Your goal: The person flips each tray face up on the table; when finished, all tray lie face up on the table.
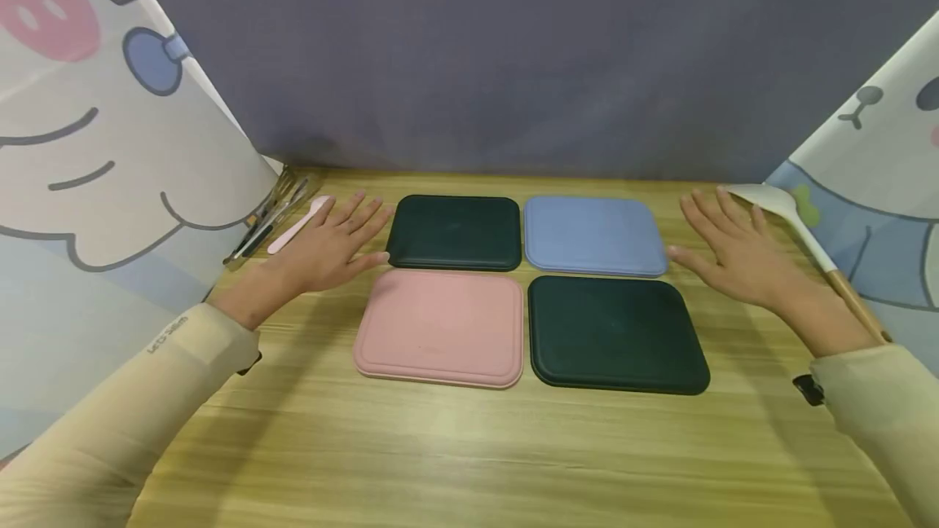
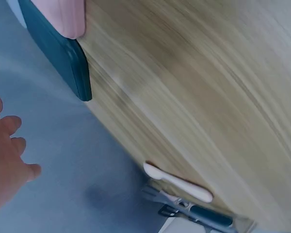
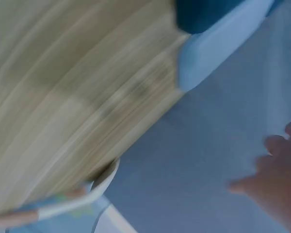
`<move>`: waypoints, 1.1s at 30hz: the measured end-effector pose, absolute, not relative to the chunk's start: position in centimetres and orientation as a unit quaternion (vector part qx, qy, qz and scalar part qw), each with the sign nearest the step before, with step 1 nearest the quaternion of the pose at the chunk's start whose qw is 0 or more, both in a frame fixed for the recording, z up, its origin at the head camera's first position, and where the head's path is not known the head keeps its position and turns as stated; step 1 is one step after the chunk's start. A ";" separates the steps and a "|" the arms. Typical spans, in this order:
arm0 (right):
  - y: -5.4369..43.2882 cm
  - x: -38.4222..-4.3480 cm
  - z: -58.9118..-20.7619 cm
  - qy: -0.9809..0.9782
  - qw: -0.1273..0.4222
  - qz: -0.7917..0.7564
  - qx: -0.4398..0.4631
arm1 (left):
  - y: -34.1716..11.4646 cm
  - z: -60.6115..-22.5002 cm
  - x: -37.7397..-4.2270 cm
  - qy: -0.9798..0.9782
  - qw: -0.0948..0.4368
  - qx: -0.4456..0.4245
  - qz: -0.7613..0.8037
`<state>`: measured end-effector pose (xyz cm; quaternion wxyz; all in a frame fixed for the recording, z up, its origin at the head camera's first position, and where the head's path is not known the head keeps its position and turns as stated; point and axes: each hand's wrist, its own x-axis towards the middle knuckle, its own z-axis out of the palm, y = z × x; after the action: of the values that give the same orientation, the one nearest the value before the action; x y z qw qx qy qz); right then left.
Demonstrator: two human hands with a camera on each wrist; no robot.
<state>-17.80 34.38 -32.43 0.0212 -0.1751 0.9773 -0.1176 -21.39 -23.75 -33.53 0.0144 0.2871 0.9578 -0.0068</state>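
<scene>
Flat rounded rectangular pieces, boxes or lids, lie in two rows on the table: a dark green one [image 1: 455, 232] and a light blue one [image 1: 595, 235] behind, a pink one [image 1: 442, 328] and another dark green one [image 1: 616, 334] in front. My left hand [image 1: 330, 247] is spread beside the far dark green piece, its thumb near that piece's left edge. To the right of the blue piece, my right hand [image 1: 744, 251] is spread too. Both hands hold nothing; the left wrist view shows the left hand [image 2: 7, 150] raised above the table.
A small pale pink spoon [image 2: 179, 182] and dark-handled metal utensils [image 2: 208, 215] lie at the far left. On the right rests a white ladle-like spoon [image 1: 770, 200] with a wooden handle. A grey curtain [image 1: 469, 63] hangs behind, with cartoon-printed cloth [image 1: 110, 161] at both sides.
</scene>
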 end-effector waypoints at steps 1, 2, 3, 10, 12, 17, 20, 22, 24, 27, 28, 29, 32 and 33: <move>34.0 -18.0 -32.3 0.975 0.046 -0.137 -0.169 | -23.8 -33.5 -21.5 0.959 0.026 0.281 0.007; 33.6 -18.2 -32.1 0.971 0.069 -0.160 -0.166 | -23.8 -33.4 -21.7 0.961 0.034 0.273 0.021; 33.1 -18.5 -31.9 0.964 0.095 -0.187 -0.162 | -23.9 -33.4 -22.0 0.962 0.041 0.266 0.034; 28.4 -21.2 -31.4 0.922 0.201 -0.279 -0.181 | -24.1 -33.7 -24.0 0.965 0.057 0.228 0.116; 26.9 -22.2 -31.6 0.914 0.220 -0.286 -0.185 | -24.2 -33.8 -24.4 0.966 0.069 0.213 0.129; 23.0 -25.2 -32.3 0.889 0.270 -0.317 -0.187 | -24.0 -34.0 -25.5 0.966 0.120 0.177 0.146; 20.8 -26.8 -32.7 0.872 0.297 -0.343 -0.183 | -23.7 -34.4 -26.1 0.961 0.166 0.162 0.151; 19.4 -27.7 -32.9 0.865 0.308 -0.352 -0.182 | -23.4 -34.7 -26.4 0.955 0.198 0.154 0.156; 18.2 -28.5 -33.1 0.862 0.318 -0.351 -0.177 | -23.2 -35.1 -26.5 0.949 0.222 0.153 0.166; 16.5 -29.5 -33.2 0.866 0.335 -0.331 -0.168 | -23.0 -35.8 -26.7 0.947 0.235 0.152 0.160; 16.1 -29.7 -33.2 0.867 0.342 -0.322 -0.164 | -22.9 -36.0 -26.7 0.947 0.237 0.151 0.158; 15.6 -30.0 -33.1 0.868 0.350 -0.312 -0.162 | -22.9 -36.2 -26.7 0.948 0.238 0.149 0.152; 14.6 -30.6 -33.0 0.865 0.379 -0.292 -0.152 | -22.8 -36.5 -26.9 0.949 0.244 0.143 0.138; 14.3 -30.8 -32.9 0.863 0.389 -0.288 -0.146 | -22.8 -36.5 -27.0 0.949 0.246 0.142 0.137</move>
<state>-30.77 14.30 -32.94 0.3887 -0.1464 0.8629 -0.2880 -26.97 -22.83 -36.54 0.2457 0.1418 0.9490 0.1373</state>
